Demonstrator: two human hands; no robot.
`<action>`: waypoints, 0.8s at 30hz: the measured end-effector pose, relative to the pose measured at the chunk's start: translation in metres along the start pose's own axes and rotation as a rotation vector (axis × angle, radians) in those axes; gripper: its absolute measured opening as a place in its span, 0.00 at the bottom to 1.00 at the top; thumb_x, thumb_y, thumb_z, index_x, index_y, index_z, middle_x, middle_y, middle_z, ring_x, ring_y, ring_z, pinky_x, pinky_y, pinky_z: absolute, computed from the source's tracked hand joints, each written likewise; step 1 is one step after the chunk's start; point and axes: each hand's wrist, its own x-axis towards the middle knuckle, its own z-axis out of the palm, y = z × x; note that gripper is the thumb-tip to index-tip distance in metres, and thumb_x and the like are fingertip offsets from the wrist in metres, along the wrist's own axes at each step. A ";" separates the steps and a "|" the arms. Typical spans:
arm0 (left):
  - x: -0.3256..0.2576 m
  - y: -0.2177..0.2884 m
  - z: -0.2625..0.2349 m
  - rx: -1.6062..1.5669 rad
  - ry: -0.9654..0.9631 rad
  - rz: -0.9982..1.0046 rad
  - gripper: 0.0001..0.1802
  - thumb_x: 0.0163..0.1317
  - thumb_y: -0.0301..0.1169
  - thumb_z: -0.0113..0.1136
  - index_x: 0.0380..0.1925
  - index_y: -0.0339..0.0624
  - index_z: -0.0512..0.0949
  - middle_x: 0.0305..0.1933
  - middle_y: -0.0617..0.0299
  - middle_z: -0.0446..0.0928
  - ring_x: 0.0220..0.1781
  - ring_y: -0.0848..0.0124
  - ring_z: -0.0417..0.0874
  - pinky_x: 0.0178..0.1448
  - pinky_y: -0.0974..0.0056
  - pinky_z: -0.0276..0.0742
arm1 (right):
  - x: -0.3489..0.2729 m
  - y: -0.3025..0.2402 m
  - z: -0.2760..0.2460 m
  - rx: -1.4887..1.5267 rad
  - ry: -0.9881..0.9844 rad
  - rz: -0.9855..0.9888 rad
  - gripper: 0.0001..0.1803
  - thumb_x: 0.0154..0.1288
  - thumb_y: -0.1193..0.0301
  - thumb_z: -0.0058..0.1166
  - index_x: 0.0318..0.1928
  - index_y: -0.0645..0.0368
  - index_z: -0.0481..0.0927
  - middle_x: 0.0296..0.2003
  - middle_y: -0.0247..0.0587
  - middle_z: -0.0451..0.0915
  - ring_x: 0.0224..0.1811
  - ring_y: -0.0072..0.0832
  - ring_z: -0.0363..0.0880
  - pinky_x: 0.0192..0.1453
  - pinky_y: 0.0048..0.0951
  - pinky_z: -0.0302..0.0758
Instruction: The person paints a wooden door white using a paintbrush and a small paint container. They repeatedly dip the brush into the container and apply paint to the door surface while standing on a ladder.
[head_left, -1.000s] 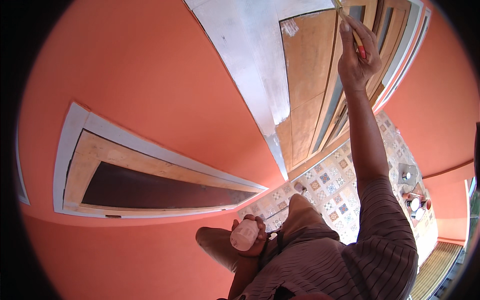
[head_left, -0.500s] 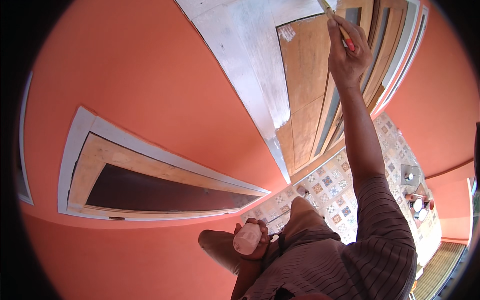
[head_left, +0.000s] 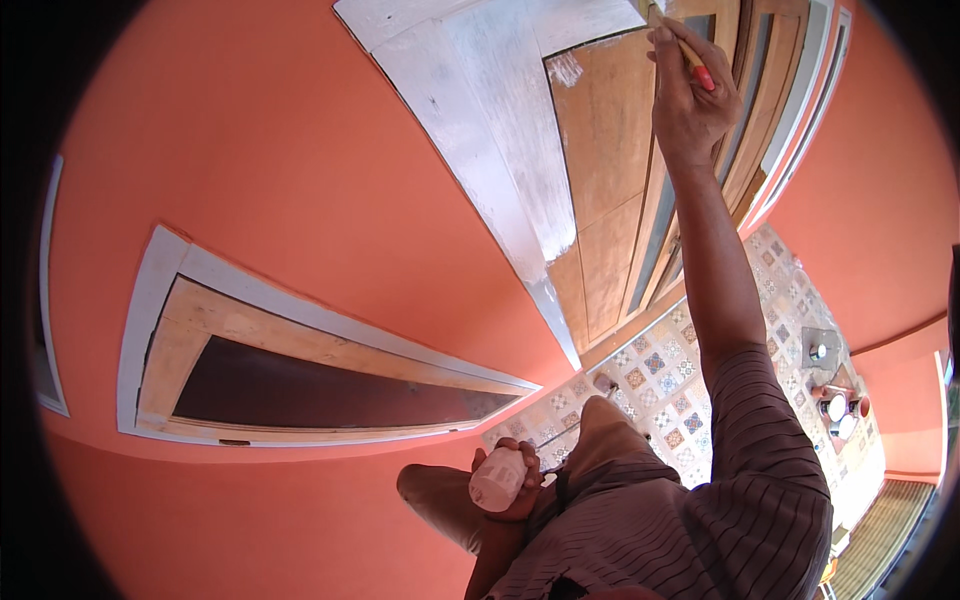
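High up at the top of the view, my right hand point(head_left: 694, 115) grips a paintbrush point(head_left: 703, 76) with a red-ended wooden handle. Its bristle end reaches the upper rail of a wooden door, at the edge of the white paint; the very tip is hard to make out. White paint point(head_left: 505, 115) covers the door's left stile and part of the top, streaky in places, while the inner panel point(head_left: 605, 130) is bare brown wood with one white smear. Low by my thigh, my left hand point(head_left: 530, 470) is wrapped round a pale translucent plastic cup point(head_left: 497, 480), its contents hidden.
An orange wall point(head_left: 330, 120) surrounds the door. To the left is a window point(head_left: 300, 380) with a white frame, wood sash and dark glass. Patterned tiles point(head_left: 680, 400) cover the floor below. Several paint containers point(head_left: 838, 408) stand on the floor at the right.
The brush and my right hand have shifted slightly, the handle end moving a little up and right. The whole view has tilted a touch. My left hand still holds the cup.
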 end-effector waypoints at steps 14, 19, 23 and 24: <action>0.005 -0.003 0.003 -0.035 0.068 -0.003 0.35 0.79 0.59 0.46 0.58 0.34 0.76 0.49 0.39 0.76 0.39 0.53 0.79 0.42 0.55 0.80 | -0.024 -0.024 -0.008 0.426 -0.305 0.330 0.12 0.77 0.75 0.62 0.55 0.65 0.87 0.44 0.47 0.90 0.46 0.36 0.92 0.47 0.33 0.91; 0.000 0.000 0.003 0.006 0.024 -0.003 0.33 0.82 0.56 0.42 0.61 0.34 0.73 0.51 0.43 0.73 0.40 0.56 0.77 0.43 0.57 0.77 | 0.030 0.070 -0.026 0.400 -0.068 0.489 0.12 0.74 0.76 0.64 0.52 0.72 0.86 0.42 0.52 0.90 0.40 0.37 0.93 0.45 0.32 0.91; -0.005 0.001 0.002 0.021 0.025 0.038 0.33 0.82 0.56 0.43 0.61 0.34 0.73 0.51 0.43 0.73 0.40 0.56 0.77 0.43 0.58 0.77 | 0.056 0.108 -0.049 0.212 0.154 0.320 0.10 0.72 0.78 0.64 0.50 0.72 0.87 0.40 0.49 0.90 0.39 0.32 0.92 0.46 0.29 0.90; -0.006 0.001 0.002 -0.003 0.042 0.036 0.33 0.82 0.56 0.43 0.60 0.34 0.74 0.51 0.41 0.74 0.40 0.55 0.78 0.43 0.57 0.77 | 0.054 0.107 -0.049 0.182 0.153 0.302 0.10 0.72 0.78 0.65 0.50 0.71 0.87 0.40 0.48 0.90 0.39 0.31 0.91 0.46 0.29 0.90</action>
